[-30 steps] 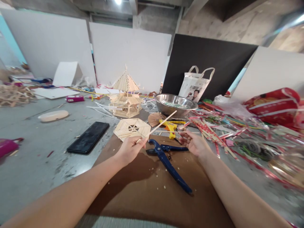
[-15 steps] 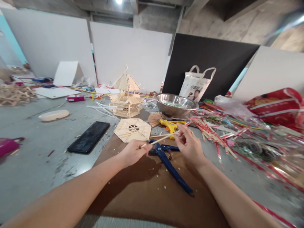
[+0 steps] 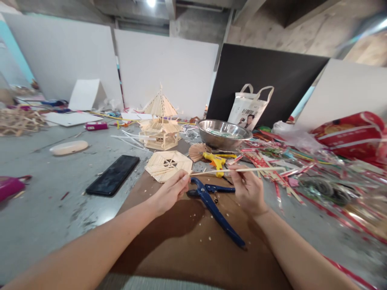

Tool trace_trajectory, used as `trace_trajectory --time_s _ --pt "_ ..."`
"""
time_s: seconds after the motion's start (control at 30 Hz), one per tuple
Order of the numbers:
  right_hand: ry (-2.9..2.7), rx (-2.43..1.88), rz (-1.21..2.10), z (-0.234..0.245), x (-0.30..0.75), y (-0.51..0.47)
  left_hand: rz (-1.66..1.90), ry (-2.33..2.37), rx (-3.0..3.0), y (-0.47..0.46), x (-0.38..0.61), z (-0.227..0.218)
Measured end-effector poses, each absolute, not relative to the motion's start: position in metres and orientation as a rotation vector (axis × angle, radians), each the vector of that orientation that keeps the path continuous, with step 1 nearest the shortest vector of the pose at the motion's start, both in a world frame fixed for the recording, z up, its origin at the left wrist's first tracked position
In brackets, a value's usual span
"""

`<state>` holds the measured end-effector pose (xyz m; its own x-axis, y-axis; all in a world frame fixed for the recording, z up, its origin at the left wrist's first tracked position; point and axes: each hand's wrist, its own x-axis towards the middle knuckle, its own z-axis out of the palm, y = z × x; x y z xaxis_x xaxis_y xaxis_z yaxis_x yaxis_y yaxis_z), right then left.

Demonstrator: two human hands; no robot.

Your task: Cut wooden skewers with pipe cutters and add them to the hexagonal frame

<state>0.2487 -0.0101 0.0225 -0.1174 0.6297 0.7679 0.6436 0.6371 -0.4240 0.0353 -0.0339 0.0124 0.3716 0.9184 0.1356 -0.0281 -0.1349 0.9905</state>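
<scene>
Between my hands a thin pale wooden stick (image 3: 211, 172) runs nearly level. My right hand (image 3: 249, 189) pinches it between thumb and fingers, and its far end sticks out to the right. My left hand (image 3: 172, 192) is closed at the stick's left end, where the fingers hide the tip. Just below the stick lies a blue-handled cutter (image 3: 216, 211), its handles spread, on a brown board (image 3: 181, 249). Beyond my left hand rests a hexagonal panel of wooden sticks (image 3: 181, 163) with an opening at its centre. A yellow glue gun (image 3: 216, 160) lies behind the stick.
A stick-built pavilion model (image 3: 161, 127) stands behind the panel, beside a metal bowl (image 3: 225, 135) and a seashell (image 3: 197, 152). To the left lie a black phone (image 3: 113, 175) and a white oval case (image 3: 69, 147). Red-and-white wrappers (image 3: 263, 163) clutter the right side.
The stick has turned from a slant to nearly level and now reaches farther right. My right hand has shifted right and lower; my left hand's fingers have tilted upward. The cutter lies unmoved.
</scene>
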Motion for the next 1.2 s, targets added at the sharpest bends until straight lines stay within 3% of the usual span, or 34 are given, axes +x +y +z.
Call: trace_trajectory --time_s 0.23,0.37,1.2 --pt "-1.562 -0.926 0.856 0.025 0.228 -0.02 1.094 1.21 1.883 -0.024 0.034 0.005" --pt "-1.663 -1.015 1.065 0.02 0.219 -0.022 1.017 1.131 1.802 -0.025 0.037 0.004" --pt "-1.936 -1.023 0.953 0.012 0.204 -0.033 0.854 1.012 2.16 -0.03 0.041 -0.002"
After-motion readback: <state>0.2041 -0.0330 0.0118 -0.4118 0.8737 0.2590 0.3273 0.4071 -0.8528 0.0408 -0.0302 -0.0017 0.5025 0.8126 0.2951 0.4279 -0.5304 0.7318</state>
